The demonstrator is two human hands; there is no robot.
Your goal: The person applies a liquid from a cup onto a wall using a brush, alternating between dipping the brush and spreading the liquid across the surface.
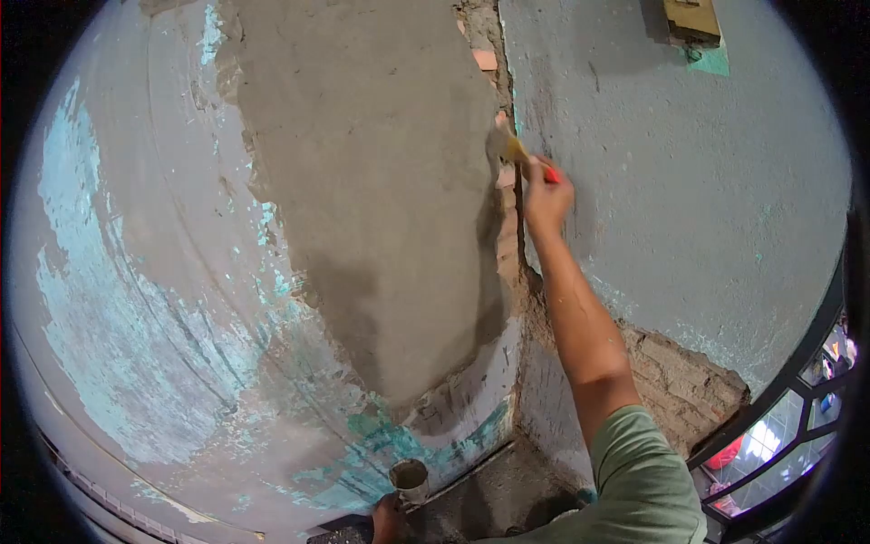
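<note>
My right hand (548, 201), arm stretched up the wall, is closed round a paintbrush (517, 150) with a red handle end. The bristles are blurred and lie at the edge of the grey plaster patch (381, 181), beside a strip of exposed brick (507, 231) in the corner. Low in the view, my left hand (387, 519) grips a small round pot (410, 480) by its side. The pot has a greyish inside; what it contains cannot be made out.
Peeling turquoise paint (118, 344) covers the wall at left. A grey side wall (689, 208) bears a wooden block (691, 23) high up. Rough broken masonry (684, 376) shows lower right, near a dark metal grille (793, 435).
</note>
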